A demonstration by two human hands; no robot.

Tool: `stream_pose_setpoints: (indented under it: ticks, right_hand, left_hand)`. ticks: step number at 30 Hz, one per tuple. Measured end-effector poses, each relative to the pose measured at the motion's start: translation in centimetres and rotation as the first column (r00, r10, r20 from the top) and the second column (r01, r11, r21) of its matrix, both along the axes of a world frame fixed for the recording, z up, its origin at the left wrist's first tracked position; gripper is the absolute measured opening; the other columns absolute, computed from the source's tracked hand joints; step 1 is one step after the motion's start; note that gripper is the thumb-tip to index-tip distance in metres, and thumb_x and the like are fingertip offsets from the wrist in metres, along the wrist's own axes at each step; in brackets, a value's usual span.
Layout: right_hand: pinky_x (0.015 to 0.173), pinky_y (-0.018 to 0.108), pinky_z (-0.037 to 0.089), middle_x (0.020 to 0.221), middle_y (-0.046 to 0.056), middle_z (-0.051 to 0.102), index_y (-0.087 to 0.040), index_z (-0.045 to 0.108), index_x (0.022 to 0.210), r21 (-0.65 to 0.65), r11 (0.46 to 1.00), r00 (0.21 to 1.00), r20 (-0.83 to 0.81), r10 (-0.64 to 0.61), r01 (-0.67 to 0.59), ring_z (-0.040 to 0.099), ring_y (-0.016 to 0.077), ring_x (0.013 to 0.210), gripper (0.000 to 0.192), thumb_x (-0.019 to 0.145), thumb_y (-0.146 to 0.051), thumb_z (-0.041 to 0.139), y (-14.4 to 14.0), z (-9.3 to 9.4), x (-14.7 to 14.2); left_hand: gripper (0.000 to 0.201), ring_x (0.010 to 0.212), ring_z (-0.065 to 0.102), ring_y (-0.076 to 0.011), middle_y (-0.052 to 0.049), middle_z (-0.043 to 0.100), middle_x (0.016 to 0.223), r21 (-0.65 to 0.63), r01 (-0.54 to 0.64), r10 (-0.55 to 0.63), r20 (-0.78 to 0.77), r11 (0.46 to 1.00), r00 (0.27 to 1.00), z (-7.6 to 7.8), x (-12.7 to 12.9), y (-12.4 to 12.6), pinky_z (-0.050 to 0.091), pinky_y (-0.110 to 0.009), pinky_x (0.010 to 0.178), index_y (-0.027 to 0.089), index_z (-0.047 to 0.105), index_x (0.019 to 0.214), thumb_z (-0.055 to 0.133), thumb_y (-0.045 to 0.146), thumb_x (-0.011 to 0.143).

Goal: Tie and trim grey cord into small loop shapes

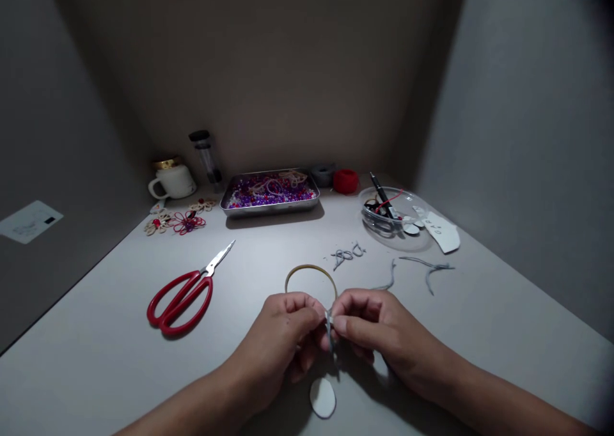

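My left hand (pixel 288 327) and my right hand (pixel 378 327) meet at the front of the table, fingertips pinched close together. Between them a grey cord (pixel 329 334) hangs down, with a small whitish bit showing at the fingertips. A thin tan hoop (pixel 311 266) rises behind the fingers; its near part is hidden by them. Whether the cord is tied to the hoop I cannot tell. Just below the hands lies a white oval piece (pixel 323 397). Another pale piece (pixel 381 367) is partly covered by my right hand.
Red-handled scissors (pixel 185 302) lie left. Grey cord scraps (pixel 348 255) lie beyond the hoop, more cords (pixel 434 268) rightward. Farther back are flower-shaped cord pieces (pixel 186 222), a mug (pixel 173 181), a bead tray (pixel 273 210), a red yarn ball (pixel 345 181) and a clear bowl (pixel 407 196).
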State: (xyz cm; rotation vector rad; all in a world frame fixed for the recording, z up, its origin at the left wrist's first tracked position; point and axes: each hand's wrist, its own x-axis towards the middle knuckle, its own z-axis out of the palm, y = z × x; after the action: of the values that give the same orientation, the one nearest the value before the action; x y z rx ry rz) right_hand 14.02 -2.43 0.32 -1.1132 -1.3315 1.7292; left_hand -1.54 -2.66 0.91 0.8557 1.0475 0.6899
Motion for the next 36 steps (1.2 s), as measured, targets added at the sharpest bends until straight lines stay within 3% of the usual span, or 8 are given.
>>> stream_pose_setpoints:
  ticks: [3, 6, 11, 17, 23, 30, 36]
  right_hand:
    - [0.040, 0.018, 0.032, 0.056, -0.001, 0.060, -0.015, 0.057, 0.066, 0.018, 0.998, 0.998, 0.019, -0.067, 0.067, 0.040, 0.0059, 0.041, 0.013, 0.070, -0.027, 0.059, -0.13, -0.13, -0.07]
    - [0.036, 0.018, 0.030, 0.050, -0.004, 0.054, -0.015, 0.057, 0.067, 0.031, 0.992, 0.989, 0.086, -0.124, 0.122, 0.038, 0.0053, 0.036, 0.014, 0.071, -0.029, 0.058, -0.17, -0.28, -0.22]
    - [0.036, 0.018, 0.031, 0.047, -0.005, 0.051, -0.014, 0.059, 0.066, 0.054, 0.989, 0.978, 0.151, -0.147, 0.141, 0.040, 0.0055, 0.036, 0.016, 0.069, -0.030, 0.059, -0.26, -0.29, -0.48]
    - [0.037, 0.018, 0.031, 0.045, -0.006, 0.046, -0.014, 0.060, 0.066, 0.087, 0.984, 0.973, 0.160, -0.169, 0.156, 0.040, 0.0057, 0.037, 0.018, 0.069, -0.032, 0.061, -0.43, -0.34, -0.51]
    - [0.038, 0.019, 0.033, 0.048, -0.005, 0.048, -0.014, 0.059, 0.068, 0.126, 0.983, 0.976, 0.155, -0.154, 0.135, 0.041, 0.0068, 0.039, 0.021, 0.070, -0.036, 0.059, -0.62, -0.53, -0.42]
    - [0.041, 0.023, 0.038, 0.052, -0.004, 0.048, -0.013, 0.059, 0.079, 0.180, 0.983, 0.996, 0.077, -0.040, 0.026, 0.045, 0.0093, 0.042, 0.021, 0.065, -0.028, 0.055, -0.69, -0.73, 0.20]
    - [0.041, 0.023, 0.040, 0.052, -0.004, 0.047, -0.014, 0.056, 0.079, 0.195, 0.980, 0.990, 0.121, -0.074, 0.050, 0.045, 0.0098, 0.043, 0.019, 0.067, -0.029, 0.056, -0.98, -0.59, -0.10]
  left_hand:
    - [0.018, 0.033, 0.036, -0.0031, -0.001, 0.059, 0.060, 0.031, -0.006, 0.004, 0.061, 1.000, 0.998, -0.09, -0.12, -0.01, 0.022, -0.013, 0.027, 0.014, 0.058, 0.067, 0.052, 0.027, 0.075]
    - [0.016, 0.033, 0.036, -0.0023, -0.002, 0.061, 0.063, 0.034, -0.037, 0.036, 0.028, 0.999, 0.999, -0.24, -0.23, -0.15, 0.022, -0.012, 0.027, 0.012, 0.060, 0.068, 0.057, 0.027, 0.073]
    - [0.019, 0.030, 0.029, -0.0026, 0.006, 0.043, 0.037, 0.042, -0.092, 0.095, -0.053, 0.995, 0.994, -0.48, -0.26, -0.43, 0.021, -0.013, 0.027, 0.014, 0.056, 0.061, 0.066, 0.029, 0.066]
    - [0.018, 0.033, 0.029, -0.0026, 0.009, 0.041, 0.040, 0.065, -0.124, 0.127, -0.052, 0.990, 0.991, -0.42, 0.00, -0.43, 0.021, -0.013, 0.029, 0.015, 0.055, 0.067, 0.069, 0.022, 0.057]
    - [0.021, 0.033, 0.030, -0.0033, 0.009, 0.042, 0.039, 0.059, -0.106, 0.106, 0.012, 0.993, 0.994, -0.24, -0.02, -0.48, 0.021, -0.013, 0.028, 0.017, 0.051, 0.065, 0.070, 0.025, 0.059]
    - [0.017, 0.031, 0.028, -0.0023, 0.008, 0.040, 0.036, 0.095, -0.084, 0.086, -0.024, 0.992, 0.996, -0.16, 0.03, -0.56, 0.019, -0.013, 0.029, 0.015, 0.053, 0.061, 0.067, 0.024, 0.060]
    - [0.014, 0.031, 0.032, -0.0040, 0.008, 0.042, 0.039, 0.139, -0.098, 0.100, -0.006, 0.985, 0.995, -0.38, -0.10, -0.66, 0.023, -0.013, 0.028, 0.016, 0.055, 0.071, 0.065, 0.025, 0.065]
